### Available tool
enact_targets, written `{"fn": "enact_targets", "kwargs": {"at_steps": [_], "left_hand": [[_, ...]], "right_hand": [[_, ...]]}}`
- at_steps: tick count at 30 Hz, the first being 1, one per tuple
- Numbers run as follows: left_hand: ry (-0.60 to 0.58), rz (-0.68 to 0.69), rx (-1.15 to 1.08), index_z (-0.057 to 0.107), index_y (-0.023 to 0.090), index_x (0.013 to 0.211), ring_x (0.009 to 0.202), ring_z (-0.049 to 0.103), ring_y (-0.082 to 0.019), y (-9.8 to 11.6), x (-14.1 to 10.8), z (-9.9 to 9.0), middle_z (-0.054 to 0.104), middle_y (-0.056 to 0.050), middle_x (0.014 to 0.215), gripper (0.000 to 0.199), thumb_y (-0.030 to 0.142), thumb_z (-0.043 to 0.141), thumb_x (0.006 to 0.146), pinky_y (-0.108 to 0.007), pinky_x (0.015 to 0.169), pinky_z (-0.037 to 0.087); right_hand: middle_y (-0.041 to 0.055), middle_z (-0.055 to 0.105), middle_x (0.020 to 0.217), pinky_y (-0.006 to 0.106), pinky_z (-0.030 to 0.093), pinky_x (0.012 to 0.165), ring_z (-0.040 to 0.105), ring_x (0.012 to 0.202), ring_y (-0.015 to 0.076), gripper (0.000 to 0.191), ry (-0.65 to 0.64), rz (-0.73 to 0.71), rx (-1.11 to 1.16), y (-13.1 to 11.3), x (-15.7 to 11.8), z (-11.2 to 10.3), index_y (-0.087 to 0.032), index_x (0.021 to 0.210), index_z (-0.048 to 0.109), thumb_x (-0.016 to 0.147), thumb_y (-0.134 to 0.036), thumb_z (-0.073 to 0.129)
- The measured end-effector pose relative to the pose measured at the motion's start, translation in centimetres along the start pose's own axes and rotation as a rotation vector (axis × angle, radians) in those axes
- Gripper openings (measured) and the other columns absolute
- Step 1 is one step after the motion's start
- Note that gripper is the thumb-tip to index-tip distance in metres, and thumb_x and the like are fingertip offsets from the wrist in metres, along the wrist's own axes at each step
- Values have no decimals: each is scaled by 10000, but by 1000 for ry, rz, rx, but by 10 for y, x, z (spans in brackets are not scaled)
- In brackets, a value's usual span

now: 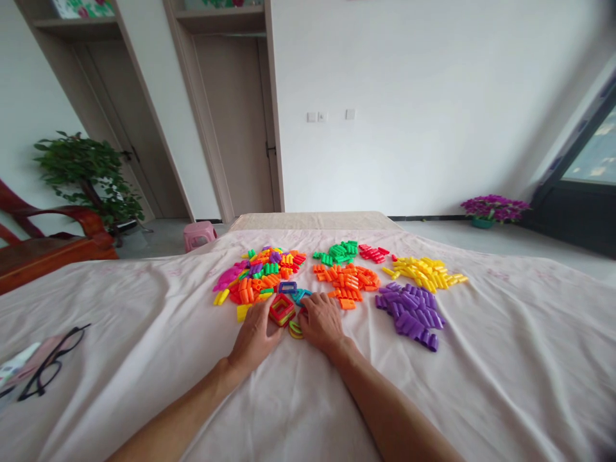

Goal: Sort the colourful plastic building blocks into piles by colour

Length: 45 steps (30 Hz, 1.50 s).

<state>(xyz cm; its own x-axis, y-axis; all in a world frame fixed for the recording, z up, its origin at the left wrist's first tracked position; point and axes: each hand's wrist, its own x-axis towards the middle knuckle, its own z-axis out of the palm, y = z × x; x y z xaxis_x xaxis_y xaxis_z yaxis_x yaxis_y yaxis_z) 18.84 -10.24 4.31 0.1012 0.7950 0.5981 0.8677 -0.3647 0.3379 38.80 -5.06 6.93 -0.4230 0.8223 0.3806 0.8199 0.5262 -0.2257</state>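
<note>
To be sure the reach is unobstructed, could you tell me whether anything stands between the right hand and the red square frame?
Nothing visible stands directly between the right hand and the red square frame. Yellow-green rings lie toward the near side of that narrow gap, teal pieces toward its far side.

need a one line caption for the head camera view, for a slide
Two bare hands at square red plastic frames, near colour-sorted plastic pieces on a pale cloth.

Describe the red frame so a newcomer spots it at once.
On the draped table, look between the left hand and right hand. The red frame, hollow and squarish, sits by the left hand's fingers. Its red top differs from the blue frame beyond and yellow-green loop nearer the camera.
</note>
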Motion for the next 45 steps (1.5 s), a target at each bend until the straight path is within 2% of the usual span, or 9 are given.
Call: {"fn": "enact_targets", "kwargs": {"at_steps": [12,18,23,27,31,35,38,42,45], "left_hand": [[-147,-192,92,420,243,1428,1085,640,-264,29,29,11,686,-107,1154,703,289,675,774,-390,883,515],[-124,-149,-36,486,227,1362,1137,627,-237,18,21,1,674,-85,1231,652,224,666,736,-387,1002,482],[-36,-205,-98,471,247,1379,1119,644,-218,-14,8,-31,644,-66,1299,678,255,672,732,-342,960,519],[125,-388,18,451,249,1407,1092,659,-232,-55,8,-63,650,-65,1294,726,329,692,728,-327,921,530],[168,-612,156,438,237,1416,1081,662,-254,-97,7,-82,659,-93,1275,746,409,692,736,-334,894,523],[145,-742,251,438,229,1407,1076,656,-281,-130,1,-82,668,-118,1244,736,477,664,752,-365,872,516],[116,-771,284,421,225,1417,1072,653,-281,-146,0,-77,670,-126,1229,736,458,655,759,-364,866,508],[51,-776,351,427,207,1424,1010,667,-301,-158,8,-70,691,-146,1148,746,432,653,750,-372,830,507],[46,-760,363,414,195,1442,998,668,-305,-159,13,-65,692,-152,1120,751,420,635,760,-374,837,502]], "right_hand": [[35,653,929,327,291,755,528,891,205,213,-9,-12,-36,2,1,-1,-236,919,662,965,-328,476],[37,650,950,316,302,769,541,906,192,243,-7,14,12,5,0,-2,-258,989,681,991,-317,445],[50,645,1037,327,323,839,527,980,215,231,20,73,29,7,1,2,-271,1062,680,976,-292,467],[62,638,1117,348,330,877,506,1027,233,236,-5,87,14,5,2,1,-274,1112,671,968,-304,487],[66,650,1040,354,322,855,499,998,229,245,-35,70,-11,3,3,-3,-267,1027,692,987,-320,456],[61,652,921,341,310,788,498,910,211,332,-42,50,-30,3,3,-5,-232,841,683,1007,-334,414],[53,654,896,343,310,787,500,907,214,331,-26,45,-33,1,1,-6,-242,853,684,1008,-344,409],[62,650,1118,357,341,871,500,1049,233,267,14,29,2,-1,0,-5,-274,1152,657,981,-345,465],[77,512,1408,372,335,991,421,1248,251,447,-7,-32,27,-1,8,-2,-272,1386,508,947,-350,518]]}}
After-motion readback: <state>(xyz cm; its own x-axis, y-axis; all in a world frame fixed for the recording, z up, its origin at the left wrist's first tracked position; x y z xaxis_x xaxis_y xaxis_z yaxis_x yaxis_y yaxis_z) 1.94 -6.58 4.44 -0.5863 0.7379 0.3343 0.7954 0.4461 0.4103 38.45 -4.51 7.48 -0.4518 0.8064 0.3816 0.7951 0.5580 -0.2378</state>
